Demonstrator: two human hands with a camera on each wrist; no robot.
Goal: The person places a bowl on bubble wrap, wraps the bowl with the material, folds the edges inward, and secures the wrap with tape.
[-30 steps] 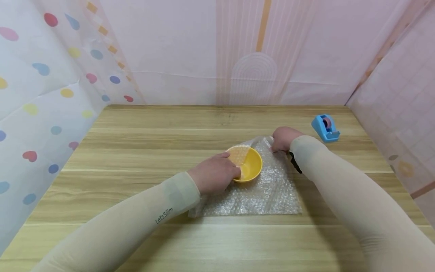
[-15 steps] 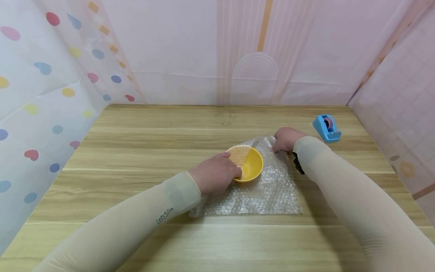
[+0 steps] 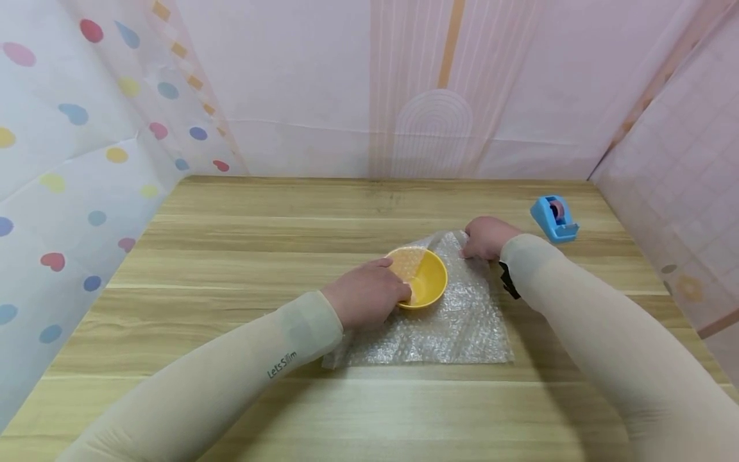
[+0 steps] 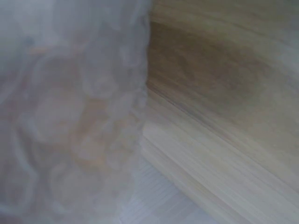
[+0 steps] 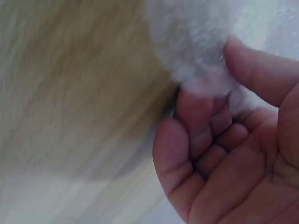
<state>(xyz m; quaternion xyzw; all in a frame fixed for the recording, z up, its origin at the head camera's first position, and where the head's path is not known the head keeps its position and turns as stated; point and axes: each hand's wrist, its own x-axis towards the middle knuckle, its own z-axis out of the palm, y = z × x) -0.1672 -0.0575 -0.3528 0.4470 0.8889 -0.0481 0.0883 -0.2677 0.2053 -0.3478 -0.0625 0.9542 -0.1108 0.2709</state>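
Observation:
A yellow bowl [image 3: 433, 279] stands upright on a sheet of clear bubble wrap [image 3: 462, 327], part of which is folded over its left rim into the inside. My left hand [image 3: 366, 295] holds that folded part at the bowl's left side, with curled fingers reaching over the rim. Blurred bubble wrap [image 4: 74, 112] fills the left half of the left wrist view and hides the left fingers there. Up at the far right corner of the sheet, my right hand [image 3: 487, 237] pinches the wrap. In the right wrist view the gathered wrap [image 5: 201, 51] lies between thumb and fingers.
A blue tape dispenser [image 3: 554, 218] with a pinkish roll stands at the back right of the wooden table [image 3: 260, 224]. Patterned sheets [image 3: 288, 83] hang behind the table and along both sides.

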